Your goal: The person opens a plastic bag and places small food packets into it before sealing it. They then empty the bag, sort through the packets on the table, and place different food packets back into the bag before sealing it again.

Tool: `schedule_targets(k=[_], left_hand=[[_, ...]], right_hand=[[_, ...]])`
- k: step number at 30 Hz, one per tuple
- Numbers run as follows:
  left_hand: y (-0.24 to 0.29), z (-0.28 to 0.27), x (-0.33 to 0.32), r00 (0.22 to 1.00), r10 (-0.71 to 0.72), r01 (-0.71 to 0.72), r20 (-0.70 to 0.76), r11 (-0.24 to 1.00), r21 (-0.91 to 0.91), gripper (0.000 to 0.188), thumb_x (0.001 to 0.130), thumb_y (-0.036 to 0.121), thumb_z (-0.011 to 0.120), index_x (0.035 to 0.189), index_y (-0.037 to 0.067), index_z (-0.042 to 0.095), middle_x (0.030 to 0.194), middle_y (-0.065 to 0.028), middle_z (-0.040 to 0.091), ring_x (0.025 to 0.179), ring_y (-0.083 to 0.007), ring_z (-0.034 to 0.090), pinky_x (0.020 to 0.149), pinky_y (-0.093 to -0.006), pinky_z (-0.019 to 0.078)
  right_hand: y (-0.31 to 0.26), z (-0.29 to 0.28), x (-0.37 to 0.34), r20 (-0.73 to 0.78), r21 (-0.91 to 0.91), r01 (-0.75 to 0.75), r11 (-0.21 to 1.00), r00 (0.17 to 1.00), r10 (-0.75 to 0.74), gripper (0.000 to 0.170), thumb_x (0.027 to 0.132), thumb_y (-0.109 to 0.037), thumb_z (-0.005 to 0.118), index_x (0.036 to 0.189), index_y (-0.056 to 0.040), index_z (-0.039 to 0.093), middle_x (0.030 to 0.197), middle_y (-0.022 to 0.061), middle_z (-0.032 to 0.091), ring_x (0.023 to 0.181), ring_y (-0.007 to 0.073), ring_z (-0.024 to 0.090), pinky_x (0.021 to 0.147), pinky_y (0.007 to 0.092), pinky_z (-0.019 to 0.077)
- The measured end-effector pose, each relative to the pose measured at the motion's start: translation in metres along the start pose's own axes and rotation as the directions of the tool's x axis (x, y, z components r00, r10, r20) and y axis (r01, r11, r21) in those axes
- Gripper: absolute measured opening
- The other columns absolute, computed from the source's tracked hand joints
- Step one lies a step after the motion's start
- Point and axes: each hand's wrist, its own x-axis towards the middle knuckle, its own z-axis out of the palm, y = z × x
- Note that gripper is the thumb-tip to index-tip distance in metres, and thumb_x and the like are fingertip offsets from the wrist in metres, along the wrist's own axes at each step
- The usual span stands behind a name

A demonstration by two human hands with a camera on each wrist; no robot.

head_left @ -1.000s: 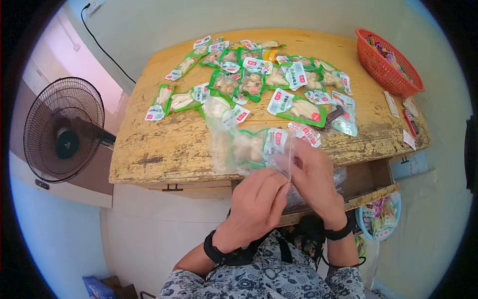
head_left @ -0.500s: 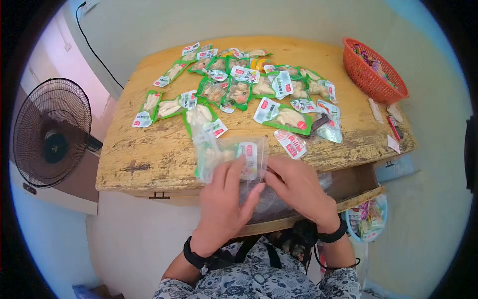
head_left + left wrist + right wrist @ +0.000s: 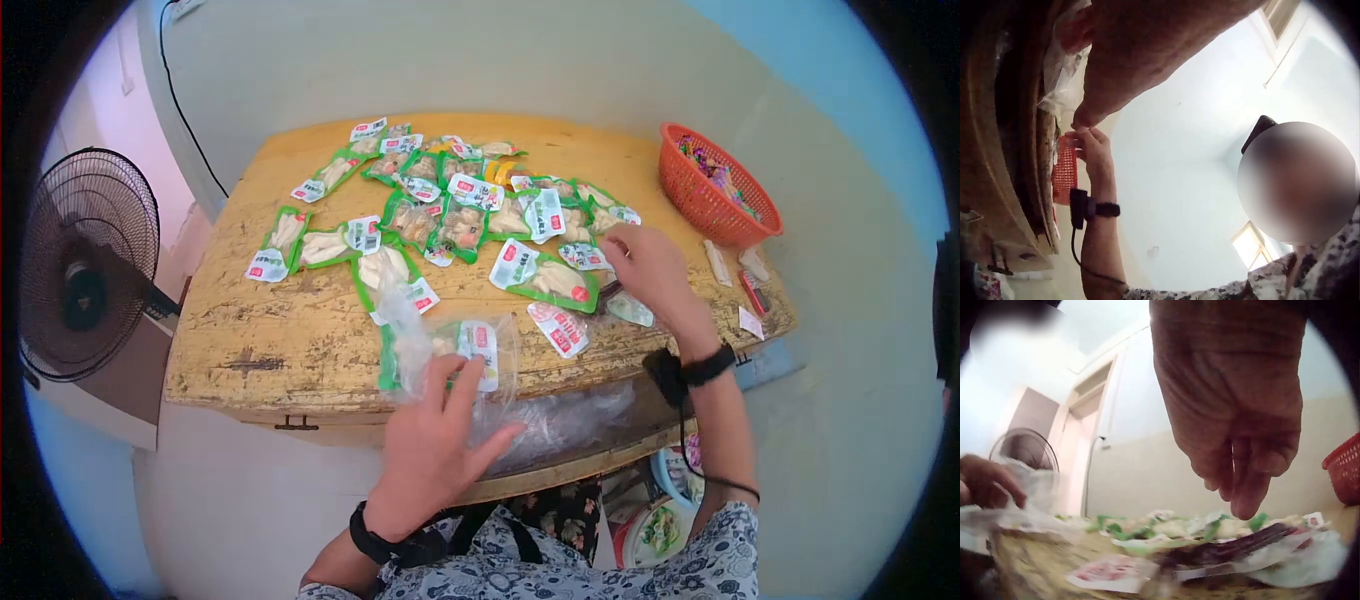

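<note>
- L hand [image 3: 425, 455]: fingers spread, tips on near side of clear plastic bag [image 3: 405, 335]; holds it lightly at most, no clear pinch seen.
- Bag: on bench [image 3: 270, 345], at front edge, just beyond L fingers; long axis approx. side to side. L hand is nearer to it; R hand well apart, to its right & farther from the front edge.
- Green-edged food pkt [image 3: 388, 355] inside bag, white label [image 3: 478, 350] at its R end, by L fingertips.
- Red/white pkt [image 3: 560, 330]: between bag & R hand, flat, near front edge.
- Dark brown pkt [image 3: 1229, 547]: R of red/white pkt, below R hand; long axis slants away to the right. R hand nearer.
- R hand [image 3: 655, 275]: fingers approx. together, tips down over pkts; nothing seen in them, contact can't tell.
- Red basket [image 3: 715, 190]: beyond R hand, to its right, apart.
</note>
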Motion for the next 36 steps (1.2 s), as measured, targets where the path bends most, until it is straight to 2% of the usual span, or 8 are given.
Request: schedule_targets(k=[5, 8, 14, 17, 20, 23, 26, 36], left_hand=[[-0.001, 0.003, -0.002, 0.999, -0.037, 0.036, 0.022, 0.999, 0.02, 0.063, 0.081, 0.03, 0.083, 0.13, 0.001, 0.056, 0.128, -0.0144, 0.055, 0.101, -0.0333, 0.066, 0.073, -0.0413, 0.0559], [0.0, 0.004, 0.002, 1.0, -0.013, 0.013, -0.02, 0.999, 0.033, 0.061, 0.082, 0.027, 0.081, 0.13, 0.0, 0.056, 0.128, -0.0151, 0.056, 0.102, -0.0344, 0.065, 0.075, -0.0423, 0.0553], [0.006, 0.008, 0.02, 0.998, 0.054, -0.054, -0.034, 0.998, -0.008, 0.053, 0.085, 0.021, 0.077, 0.128, -0.002, 0.056, 0.123, -0.0161, 0.057, 0.101, -0.0368, 0.064, 0.077, -0.0438, 0.0531], [0.004, 0.011, 0.017, 0.998, 0.033, -0.034, -0.052, 0.999, -0.01, 0.045, 0.084, 0.018, 0.076, 0.12, -0.001, 0.057, 0.117, -0.0156, 0.057, 0.095, -0.0363, 0.063, 0.073, -0.0443, 0.0512], [0.0, 0.015, 0.009, 0.996, 0.028, -0.027, -0.089, 1.0, 0.01, 0.033, 0.084, 0.015, 0.075, 0.11, 0.001, 0.059, 0.109, -0.0144, 0.056, 0.09, -0.0349, 0.062, 0.07, -0.0445, 0.0492], [0.0, 0.017, 0.009, 0.994, 0.027, -0.027, -0.105, 1.0, 0.005, 0.023, 0.084, 0.011, 0.073, 0.101, 0.002, 0.061, 0.103, -0.0134, 0.057, 0.087, -0.034, 0.062, 0.069, -0.0444, 0.0485], [0.002, 0.021, 0.009, 0.989, 0.045, -0.044, -0.144, 0.999, 0.006, 0.017, 0.084, 0.007, 0.072, 0.096, 0.002, 0.062, 0.096, -0.0134, 0.057, 0.083, -0.0334, 0.062, 0.067, -0.0434, 0.0485], [0.005, 0.023, 0.014, 0.974, -0.057, -0.024, -0.22, 0.937, -0.349, 0.008, 0.091, -0.002, 0.065, 0.095, 0.002, 0.059, 0.088, -0.0109, 0.057, 0.072, -0.0215, 0.059, 0.064, -0.032, 0.0481]], right_hand=[[-0.003, 0.009, 0.036, 0.274, -0.306, -0.149, 0.94, 0.932, 0.237, 0.064, 0.083, -0.063, 0.069, 0.086, 0.0001, 0.074, 0.084, 0.0199, 0.072, 0.084, 0.0381, 0.07, 0.073, 0.0482, 0.0541], [0.017, 0.034, 0.042, 0.213, -0.291, -0.039, 0.956, 0.971, 0.104, 0.064, 0.08, -0.067, 0.071, 0.085, -0.0035, 0.071, 0.086, 0.0174, 0.069, 0.085, 0.0356, 0.069, 0.072, 0.0474, 0.0516], [0.021, 0.04, 0.046, 0.148, -0.124, -0.238, 0.963, 0.956, 0.255, 0.057, 0.076, -0.051, 0.08, 0.101, -0.0006, 0.068, 0.1, 0.0193, 0.071, 0.096, 0.0358, 0.069, 0.08, 0.048, 0.0535], [0.031, 0.048, 0.04, 0.041, 0.072, -0.209, 0.975, 0.978, 0.206, 0.048, 0.078, -0.043, 0.08, 0.102, -0.0034, 0.066, 0.094, 0.0186, 0.069, 0.088, 0.036, 0.068, 0.076, 0.0466, 0.0528], [0.023, 0.047, 0.028, -0.175, 0.214, -0.183, 0.96, 0.959, 0.222, 0.032, 0.083, -0.027, 0.079, 0.101, -0.0056, 0.065, 0.088, 0.0126, 0.067, 0.079, 0.0264, 0.067, 0.071, 0.0402, 0.052], [0.009, 0.029, 0.0, -0.382, 0.614, 0.1, 0.783, 0.906, 0.184, 0.021, 0.089, -0.012, 0.075, 0.105, -0.0039, 0.065, 0.089, 0.0054, 0.067, 0.079, 0.0144, 0.066, 0.069, 0.0303, 0.0515], [-0.029, -0.001, -0.052, -0.405, 0.714, 0.096, 0.693, 0.864, 0.298, 0.019, 0.093, -0.008, 0.072, 0.11, -0.0022, 0.065, 0.094, 0.0013, 0.067, 0.085, 0.0071, 0.063, 0.072, 0.0242, 0.0512], [-0.077, 0.027, -0.155, -0.074, 0.971, -0.076, 0.228, 0.81, 0.582, 0.02, 0.094, -0.003, 0.07, 0.111, 0.0009, 0.061, 0.096, 0.0051, 0.071, 0.082, 0.0056, 0.066, 0.07, 0.0221, 0.0531]])
